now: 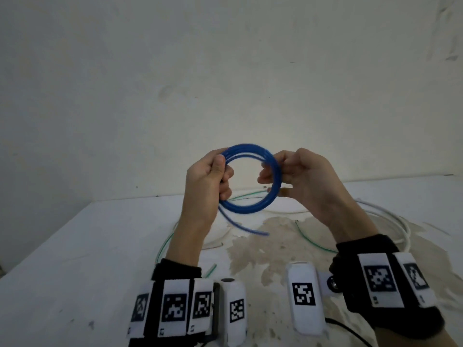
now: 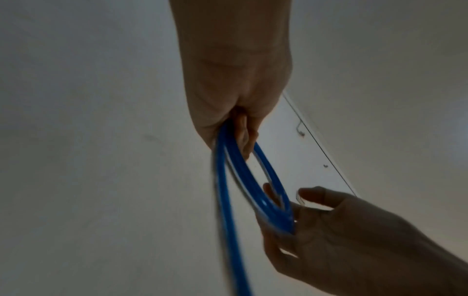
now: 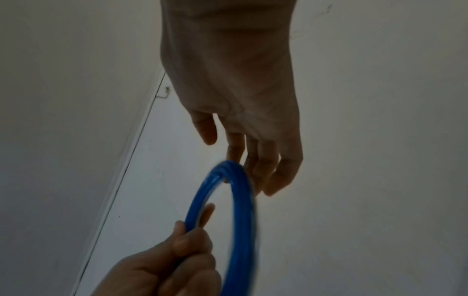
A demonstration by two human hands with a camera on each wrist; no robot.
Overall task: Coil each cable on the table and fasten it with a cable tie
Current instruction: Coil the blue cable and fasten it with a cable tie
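Note:
A blue cable (image 1: 250,148) is wound into a round coil of several turns and held up above the white table (image 1: 75,246). My left hand (image 1: 213,181) grips the coil's left side, thumb on top. My right hand (image 1: 300,181) holds the right side, fingers hooked through the ring. Two loose blue ends hang down from under the left hand. In the left wrist view the blue cable (image 2: 224,200) runs from my left hand (image 2: 235,90) into my right hand (image 2: 341,240). In the right wrist view my right hand (image 3: 240,100) touches the coil (image 3: 196,201), which my left hand (image 3: 177,260) pinches. No cable tie shows.
A white cable (image 1: 400,221) lies in loose loops on the table at the right. A thin green cable (image 1: 307,236) trails across the middle and left under my arms. A pale wall stands right behind the table. The tabletop has a brownish stain in the middle.

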